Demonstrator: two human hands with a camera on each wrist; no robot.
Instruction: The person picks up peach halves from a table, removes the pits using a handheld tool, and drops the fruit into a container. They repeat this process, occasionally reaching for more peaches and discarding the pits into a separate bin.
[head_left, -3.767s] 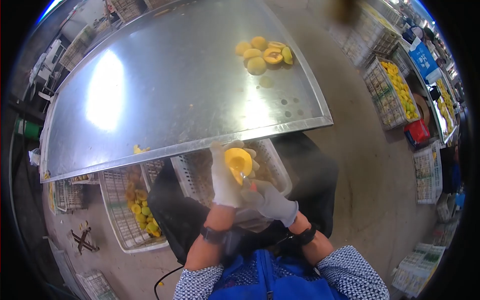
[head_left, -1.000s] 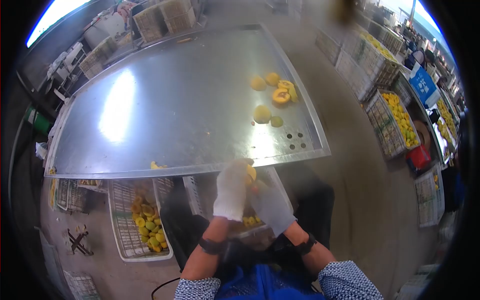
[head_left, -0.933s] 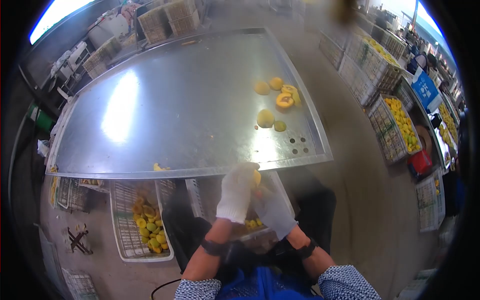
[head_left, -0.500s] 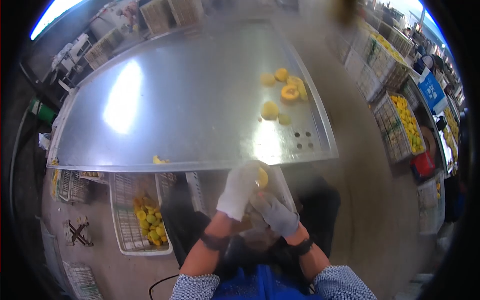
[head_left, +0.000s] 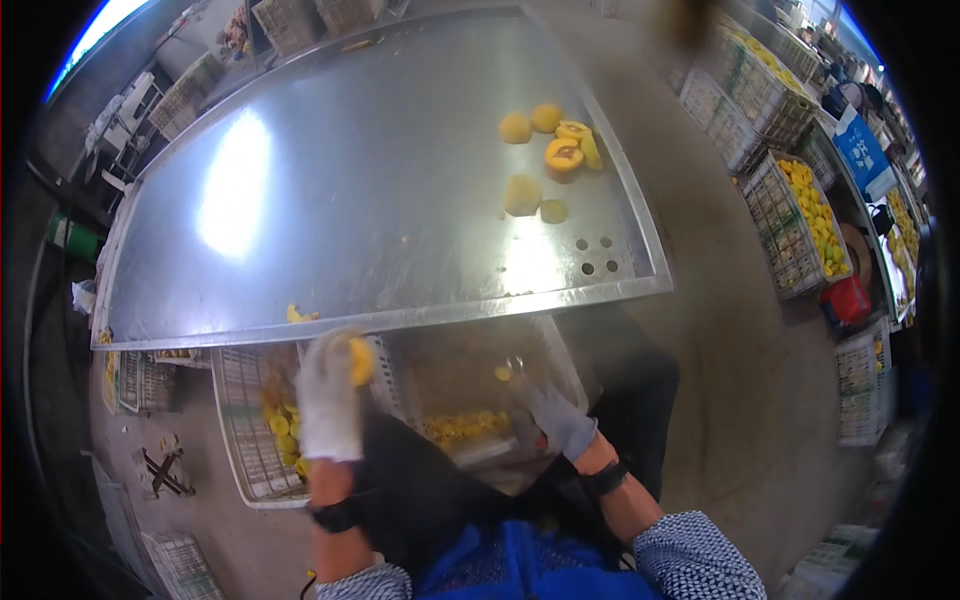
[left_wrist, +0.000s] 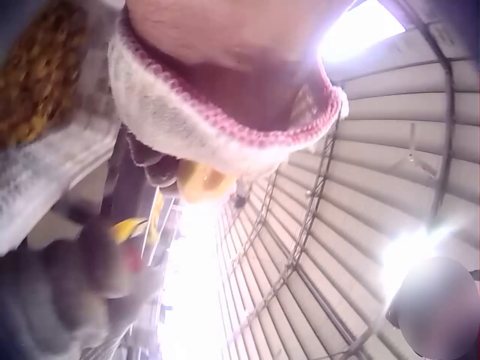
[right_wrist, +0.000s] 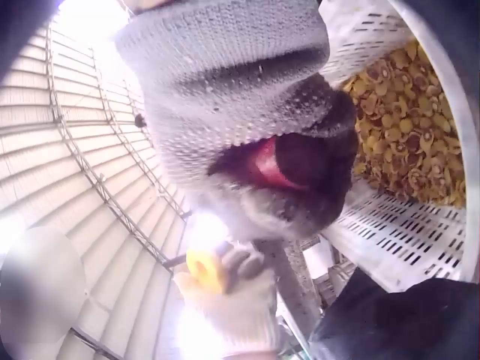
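Observation:
My left hand (head_left: 330, 400), in a white knit glove, holds a yellow peach half (head_left: 361, 361) at the table's front edge, close over the left crate. The peach half (right_wrist: 206, 271) shows a hollowed centre in the right wrist view. My right hand (head_left: 558, 418), in a grey-white glove, grips a pitting tool by its red handle (right_wrist: 274, 166), fingers curled round it. The tool's metal loop (head_left: 515, 364) points up over the middle crate, a small yellow piece (head_left: 502, 374) beside it. Several peaches (head_left: 522, 195) and a cut half (head_left: 563, 154) lie on the metal table (head_left: 380, 200).
Under the table's edge, the middle crate (head_left: 565, 365) contains pits and yellow scraps (head_left: 465, 428). A white crate (head_left: 228, 440) at left holds peach halves (head_left: 283, 428). Stacked crates (head_left: 750, 95) and a fruit-filled crate (head_left: 775, 225) stand at right. Yellow scraps (head_left: 300, 314) lie near the table's edge.
Earlier both hands were together over the middle crate, at the peach half. My left hand has moved left with the half, while my right hand stays over the crate with the tool.

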